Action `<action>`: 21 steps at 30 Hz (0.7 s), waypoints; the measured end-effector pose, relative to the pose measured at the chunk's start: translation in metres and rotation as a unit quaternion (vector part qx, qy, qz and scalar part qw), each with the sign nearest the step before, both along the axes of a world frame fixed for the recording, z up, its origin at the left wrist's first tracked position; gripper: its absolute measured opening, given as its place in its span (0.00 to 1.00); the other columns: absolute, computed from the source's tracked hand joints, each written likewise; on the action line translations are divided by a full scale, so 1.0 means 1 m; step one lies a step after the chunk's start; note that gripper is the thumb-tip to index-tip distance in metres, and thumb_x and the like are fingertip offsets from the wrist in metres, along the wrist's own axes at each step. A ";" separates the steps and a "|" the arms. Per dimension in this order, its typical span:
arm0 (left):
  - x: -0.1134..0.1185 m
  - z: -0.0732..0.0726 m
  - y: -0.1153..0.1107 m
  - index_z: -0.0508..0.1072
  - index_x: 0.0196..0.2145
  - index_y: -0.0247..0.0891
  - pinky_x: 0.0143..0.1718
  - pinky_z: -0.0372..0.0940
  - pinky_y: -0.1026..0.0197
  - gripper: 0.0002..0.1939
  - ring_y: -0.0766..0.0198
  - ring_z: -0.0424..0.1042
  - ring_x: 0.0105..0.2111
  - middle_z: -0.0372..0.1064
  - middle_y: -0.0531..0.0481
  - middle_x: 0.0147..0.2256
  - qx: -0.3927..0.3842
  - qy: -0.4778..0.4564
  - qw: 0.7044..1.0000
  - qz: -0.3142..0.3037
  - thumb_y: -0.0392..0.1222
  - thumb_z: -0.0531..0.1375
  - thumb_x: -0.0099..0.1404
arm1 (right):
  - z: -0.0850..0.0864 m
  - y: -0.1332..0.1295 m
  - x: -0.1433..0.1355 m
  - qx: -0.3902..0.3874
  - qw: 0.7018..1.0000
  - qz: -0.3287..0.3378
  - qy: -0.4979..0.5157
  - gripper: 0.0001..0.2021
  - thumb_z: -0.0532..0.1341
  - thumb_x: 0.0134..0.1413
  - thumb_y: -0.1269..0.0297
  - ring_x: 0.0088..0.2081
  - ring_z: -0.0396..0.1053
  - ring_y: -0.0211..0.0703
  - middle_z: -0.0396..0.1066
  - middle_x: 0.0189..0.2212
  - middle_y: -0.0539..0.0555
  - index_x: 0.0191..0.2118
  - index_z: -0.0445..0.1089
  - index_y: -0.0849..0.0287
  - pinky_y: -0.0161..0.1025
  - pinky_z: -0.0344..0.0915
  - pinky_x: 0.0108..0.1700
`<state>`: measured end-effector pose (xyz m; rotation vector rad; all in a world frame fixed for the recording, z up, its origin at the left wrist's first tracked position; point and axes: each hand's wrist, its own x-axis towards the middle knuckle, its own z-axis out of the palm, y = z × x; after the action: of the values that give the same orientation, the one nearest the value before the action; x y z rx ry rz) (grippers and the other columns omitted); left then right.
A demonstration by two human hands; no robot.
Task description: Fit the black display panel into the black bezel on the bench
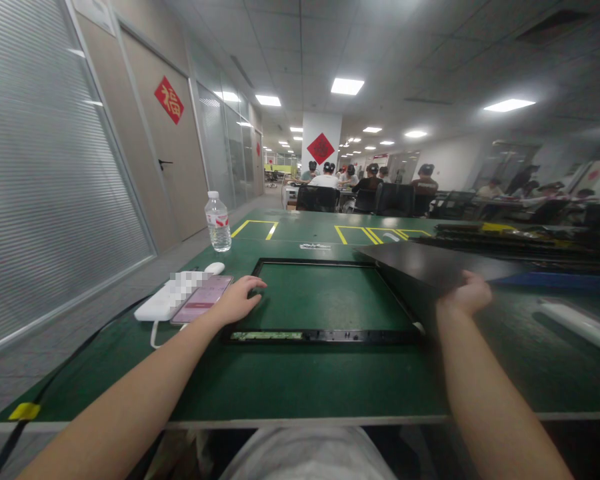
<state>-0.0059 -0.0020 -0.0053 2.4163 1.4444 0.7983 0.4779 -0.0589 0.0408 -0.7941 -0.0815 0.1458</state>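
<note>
A thin dark flat panel (420, 261) is held tilted above the right side of the green table. My right hand (466, 293) is closed on its near edge; part of the fingers is hidden by the panel. In front of me lies a black rectangular frame (360, 336), with green table showing through its middle. A strip of green circuit board (266, 337) shows along the frame's near side. My left hand (240, 299) rests over the frame's left side, fingers apart and holding nothing.
Left of the frame are a phone (203, 300), a white power bank (167, 299) with a cable, and a water bottle (218, 223). Dark panels (520, 243) are stacked at the back right. A white bar (580, 327) lies at right. People sit beyond the table.
</note>
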 end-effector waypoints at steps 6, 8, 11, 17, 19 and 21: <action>-0.001 0.002 0.000 0.80 0.46 0.39 0.66 0.60 0.49 0.30 0.53 0.71 0.59 0.73 0.44 0.57 -0.009 0.013 1.000 -0.003 0.28 0.52 0.48 | 0.010 -0.007 -0.009 -0.033 0.998 -0.006 0.054 0.09 0.55 0.43 0.77 0.32 0.69 0.38 0.65 0.30 0.49 0.31 0.62 0.58 0.34 0.67 0.28; -0.001 0.004 -0.001 0.81 0.46 0.39 0.66 0.60 0.49 0.33 0.52 0.70 0.60 0.73 0.44 0.58 -0.017 0.017 1.000 0.002 0.27 0.51 0.45 | 0.009 -0.007 -0.008 -0.046 0.997 -0.002 0.064 0.08 0.55 0.45 0.77 0.33 0.70 0.38 0.66 0.32 0.49 0.32 0.61 0.57 0.35 0.70 0.29; 0.000 0.006 -0.003 0.81 0.45 0.39 0.65 0.61 0.50 0.33 0.52 0.71 0.59 0.73 0.44 0.58 -0.023 0.023 0.999 0.010 0.26 0.51 0.43 | 0.004 -0.004 -0.005 -0.068 0.995 0.008 0.069 0.08 0.55 0.47 0.76 0.36 0.71 0.38 0.67 0.35 0.49 0.33 0.61 0.55 0.36 0.74 0.33; 0.001 0.010 -0.007 0.81 0.45 0.40 0.65 0.61 0.53 0.34 0.54 0.70 0.60 0.73 0.46 0.58 -0.033 0.034 0.998 0.029 0.24 0.50 0.44 | -0.005 0.003 0.003 -0.118 0.990 0.028 0.074 0.08 0.54 0.50 0.75 0.34 0.71 0.37 0.66 0.35 0.49 0.36 0.61 0.55 0.38 0.75 0.35; 0.001 0.010 -0.007 0.81 0.45 0.40 0.65 0.61 0.53 0.34 0.54 0.70 0.60 0.73 0.45 0.58 -0.036 0.033 0.998 0.031 0.24 0.50 0.43 | -0.007 0.005 0.004 -0.122 0.989 0.031 0.079 0.09 0.54 0.50 0.75 0.34 0.71 0.37 0.67 0.35 0.49 0.37 0.61 0.55 0.37 0.75 0.35; 0.001 0.009 -0.007 0.82 0.44 0.41 0.64 0.61 0.52 0.33 0.53 0.71 0.59 0.73 0.46 0.57 -0.035 0.024 0.999 0.029 0.25 0.51 0.43 | -0.010 0.006 0.005 -0.123 0.989 0.036 0.080 0.09 0.54 0.49 0.75 0.35 0.71 0.38 0.67 0.37 0.50 0.37 0.61 0.56 0.37 0.75 0.35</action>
<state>-0.0051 -0.0089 0.0037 2.3675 1.5398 0.6949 0.4831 -0.0533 0.0312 -1.0229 0.0615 0.2920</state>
